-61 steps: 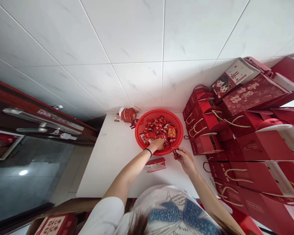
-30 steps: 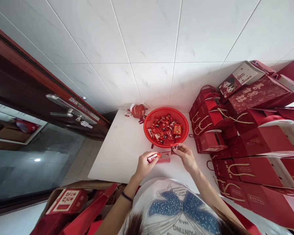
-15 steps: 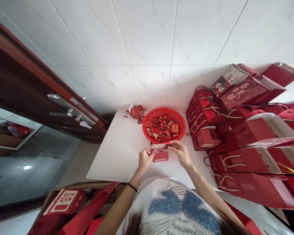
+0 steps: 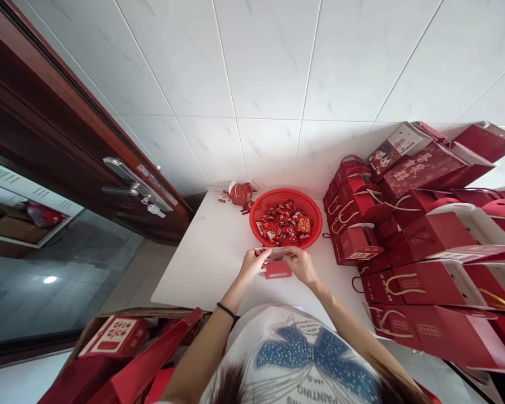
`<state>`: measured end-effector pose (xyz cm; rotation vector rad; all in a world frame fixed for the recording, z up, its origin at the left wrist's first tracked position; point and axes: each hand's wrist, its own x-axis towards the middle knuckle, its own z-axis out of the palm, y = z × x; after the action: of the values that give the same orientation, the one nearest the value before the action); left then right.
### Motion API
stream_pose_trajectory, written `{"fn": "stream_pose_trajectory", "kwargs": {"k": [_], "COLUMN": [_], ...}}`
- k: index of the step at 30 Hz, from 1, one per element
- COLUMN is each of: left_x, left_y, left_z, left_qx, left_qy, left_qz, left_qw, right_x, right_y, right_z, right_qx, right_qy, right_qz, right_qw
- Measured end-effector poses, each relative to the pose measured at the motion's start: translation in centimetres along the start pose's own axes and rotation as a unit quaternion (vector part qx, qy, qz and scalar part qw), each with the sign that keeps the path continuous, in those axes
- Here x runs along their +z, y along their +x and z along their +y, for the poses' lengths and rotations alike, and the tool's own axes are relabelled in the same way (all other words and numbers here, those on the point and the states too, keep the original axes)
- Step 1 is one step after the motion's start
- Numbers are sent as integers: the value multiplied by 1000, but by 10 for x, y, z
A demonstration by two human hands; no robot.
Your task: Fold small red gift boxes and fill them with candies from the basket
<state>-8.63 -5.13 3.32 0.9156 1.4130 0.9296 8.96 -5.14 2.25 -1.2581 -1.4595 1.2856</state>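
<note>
A small red gift box (image 4: 278,270) stands on the white table between my two hands, its top open toward me. My left hand (image 4: 251,265) is closed at the box's left side, with wrapped candies (image 4: 260,253) showing between the fingers. On the other side, my right hand (image 4: 303,266) has its fingers pinched at the box's upper right edge; the fingertips are partly hidden. Just beyond both hands sits a red plastic basket (image 4: 318,223) holding many red-wrapped candies (image 4: 281,219).
Red gift boxes with cord handles (image 4: 408,289) are stacked along the right. A small round red container (image 4: 240,193) sits by the wall. At lower left, a carton (image 4: 82,331) holds more red boxes. A dark wooden door (image 4: 67,129) with a metal handle stands left.
My right fingers have moved slightly left and down at the box opening, and the dark red piece seen in them before is now out of sight. The view has shifted slightly.
</note>
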Motion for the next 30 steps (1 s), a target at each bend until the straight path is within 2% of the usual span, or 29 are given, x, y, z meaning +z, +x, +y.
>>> {"fn": "stream_pose_trajectory", "kwargs": {"k": [3, 6, 8, 10, 15, 18, 25, 30], "left_x": [15, 35, 46, 51, 42, 34, 31, 30], "left_y": [5, 11, 14, 16, 16, 18, 27, 30], "left_z": [8, 7, 2, -4, -10, -10, -13, -11], "left_qx": [1, 44, 80, 111, 183, 199, 120, 102], "left_qy": [-114, -195, -209, -193, -79, -45, -165, -187], "left_qz": [43, 97, 120, 110, 1, -34, -20, 2], "left_qw": [993, 975, 967, 969, 980, 978, 979, 977], "right_x": [2, 2, 2, 1, 0, -1, -2, -8], "right_y": [-3, -6, -5, -3, 3, 4, 7, 9], "right_z": [15, 27, 31, 32, 29, 31, 35, 32], "right_qx": [-11, -9, -7, -10, -13, -4, -3, -17], "right_qy": [-22, -48, -60, -53, -7, -4, -45, -74], "right_qz": [-9, 11, 28, 32, 12, 20, 23, -5], "right_qw": [1000, 999, 998, 998, 1000, 1000, 999, 997]}}
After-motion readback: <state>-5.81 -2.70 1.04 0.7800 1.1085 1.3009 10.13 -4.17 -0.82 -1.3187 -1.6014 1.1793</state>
